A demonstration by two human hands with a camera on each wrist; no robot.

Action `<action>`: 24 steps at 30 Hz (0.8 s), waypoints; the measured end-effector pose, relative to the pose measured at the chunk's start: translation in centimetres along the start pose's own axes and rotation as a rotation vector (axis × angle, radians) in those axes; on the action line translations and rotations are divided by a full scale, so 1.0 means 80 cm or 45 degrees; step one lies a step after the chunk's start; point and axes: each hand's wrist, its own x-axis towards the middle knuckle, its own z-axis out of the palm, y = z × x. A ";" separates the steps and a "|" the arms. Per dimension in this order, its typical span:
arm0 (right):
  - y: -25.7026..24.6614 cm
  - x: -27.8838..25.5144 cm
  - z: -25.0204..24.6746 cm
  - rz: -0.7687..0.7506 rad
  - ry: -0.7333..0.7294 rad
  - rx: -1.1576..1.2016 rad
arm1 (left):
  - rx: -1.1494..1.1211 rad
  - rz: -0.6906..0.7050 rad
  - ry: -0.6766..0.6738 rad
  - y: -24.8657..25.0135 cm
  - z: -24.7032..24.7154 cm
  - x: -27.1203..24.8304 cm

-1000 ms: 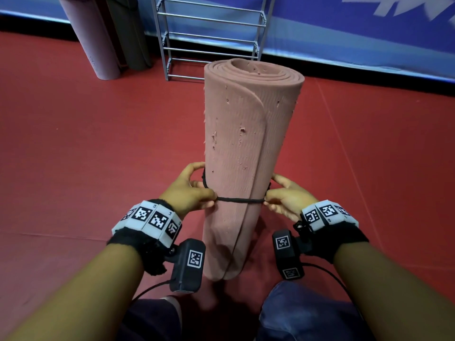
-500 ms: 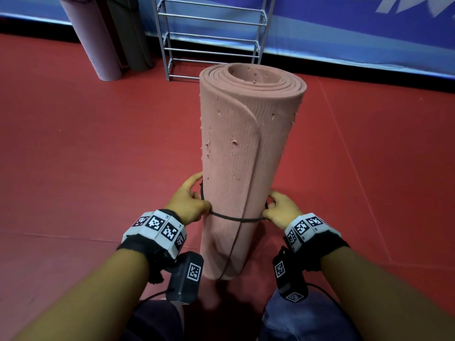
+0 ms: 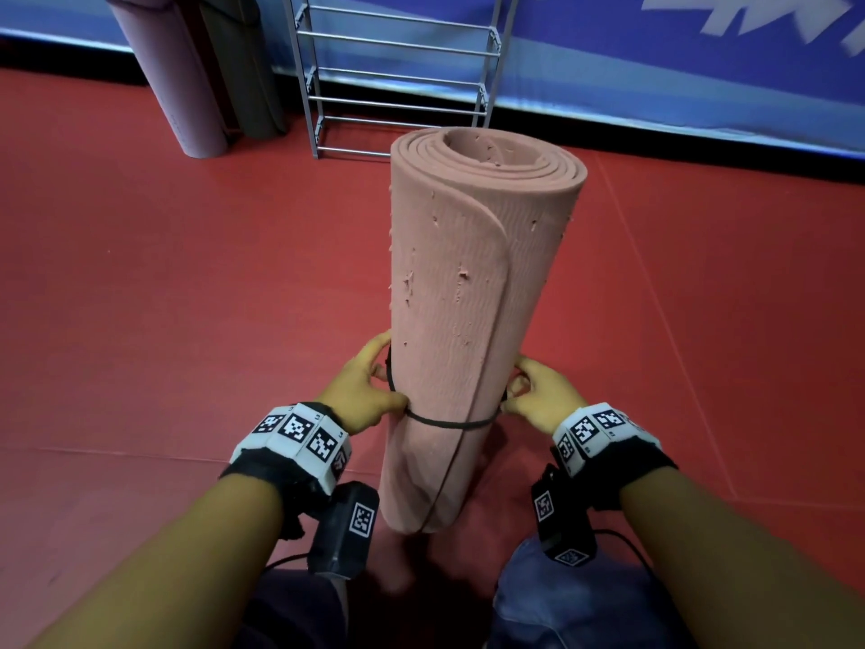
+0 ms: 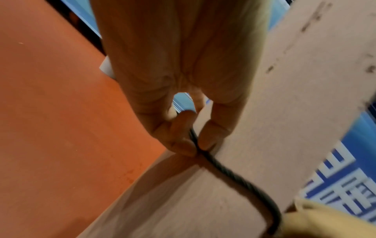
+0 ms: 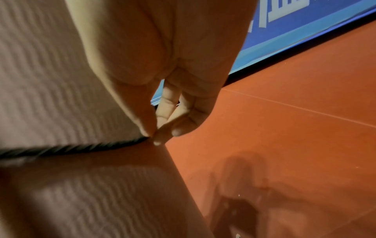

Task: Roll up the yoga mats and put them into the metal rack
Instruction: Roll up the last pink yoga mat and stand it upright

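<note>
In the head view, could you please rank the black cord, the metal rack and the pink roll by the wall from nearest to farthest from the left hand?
From the left hand:
1. Black cord, pinched in its fingers.
2. Metal rack, ahead at the wall.
3. Pink roll by the wall, far left; too close to call against the rack.

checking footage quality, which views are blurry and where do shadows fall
Head view: sharp, wide-angle bend in the metal rack. Left wrist view: soft; left hand shades the rolled mat. Right wrist view: black cord smeared, shadow on the red floor.

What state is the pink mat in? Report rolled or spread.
Rolled: the pink mat stands upright, spiral layers showing on top, black cord around it.
</note>
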 end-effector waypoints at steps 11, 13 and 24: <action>-0.015 0.000 -0.021 0.304 0.059 0.745 | -0.344 -0.060 0.132 0.002 -0.008 0.009; -0.015 0.002 -0.021 0.322 0.103 0.767 | -0.365 -0.070 0.154 0.001 -0.006 0.010; -0.004 0.000 0.009 0.523 -0.025 0.581 | -0.207 -0.318 0.148 -0.022 0.000 0.018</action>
